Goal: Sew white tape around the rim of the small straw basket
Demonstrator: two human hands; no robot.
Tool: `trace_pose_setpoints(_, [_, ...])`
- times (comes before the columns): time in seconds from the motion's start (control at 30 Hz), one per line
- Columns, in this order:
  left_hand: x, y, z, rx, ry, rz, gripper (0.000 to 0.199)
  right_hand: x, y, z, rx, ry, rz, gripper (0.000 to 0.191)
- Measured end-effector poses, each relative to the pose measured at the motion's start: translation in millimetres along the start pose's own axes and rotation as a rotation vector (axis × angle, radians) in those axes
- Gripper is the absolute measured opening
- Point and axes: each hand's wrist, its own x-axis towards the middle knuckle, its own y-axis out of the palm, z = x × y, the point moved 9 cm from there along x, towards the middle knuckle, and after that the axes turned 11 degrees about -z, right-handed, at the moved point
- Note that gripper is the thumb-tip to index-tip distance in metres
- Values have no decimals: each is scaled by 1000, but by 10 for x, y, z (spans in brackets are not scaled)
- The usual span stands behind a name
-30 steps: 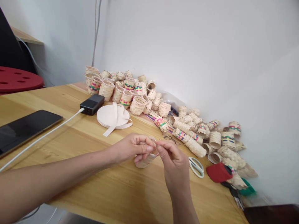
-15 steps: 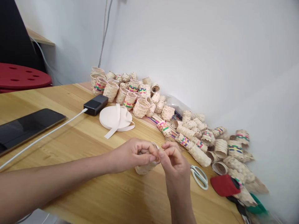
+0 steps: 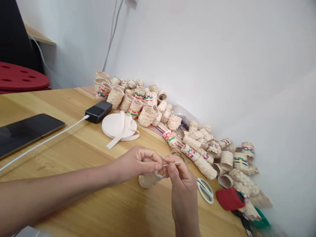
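A small woven bamboo basket [image 3: 148, 180] sits tilted on the table beneath my hands, its rim partly hidden by fingers. Between my hands runs a thin pale needle [image 3: 170, 164]. The thumb and forefinger of my right hand [image 3: 184, 179] pinch it, and its tip pokes out past them. At its other end my left hand [image 3: 145, 160] is closed in a pinch, thumb against forefinger, just over the basket's rim. The left hand's remaining fingers curl behind the basket and are mostly hidden. Any thread is too fine to make out.
Several woven baskets [image 3: 146, 116] lie heaped along the wall. A roll of white ribbon [image 3: 117, 126], a power bank [image 3: 98, 112] with a white cable and a phone [image 3: 29, 133] lie left. Scissors [image 3: 205, 191] and a red spool [image 3: 229, 198] are right.
The hands have drawn slightly apart, and the needle between the fingertips now shows. The whole view has shifted a little, with the table things appearing further left.
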Motion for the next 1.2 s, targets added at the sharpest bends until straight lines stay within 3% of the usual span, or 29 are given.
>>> trace_pose_setpoints(0.13, [-7,-15,12,42,-36,-29,28,-30,21,14,31,-1,29,8])
trace_pose_setpoints(0.3, [-24,29,-68,91,66,18,26,-70,-37,98,-10,-22,-56,11])
trace_pose_setpoints(0.4, [-15,-73,-204,264,220,-59,19,-108,-151,134,-75,1,-135,14])
trace_pose_setpoints(0.5, [-15,-158,-403,514,460,-120,16,-151,-295,202,-131,-31,-187,13])
trace_pose_setpoints(0.6, [-33,-98,-482,693,666,-12,15,-194,-411,280,-180,-87,-194,12])
trace_pose_setpoints(0.67, [-36,-47,-446,765,721,84,16,-223,-490,328,-190,-117,-212,12])
trace_pose_setpoints(0.77, [-55,37,-373,806,746,195,15,-271,-554,397,-186,-169,-217,13])
trace_pose_setpoints(0.87, [-74,111,-328,819,735,231,13,-313,-566,400,-178,-184,-203,13])
trace_pose_setpoints(1.2, [-37,110,-222,844,604,111,13,-480,-695,427,-74,-186,-271,18])
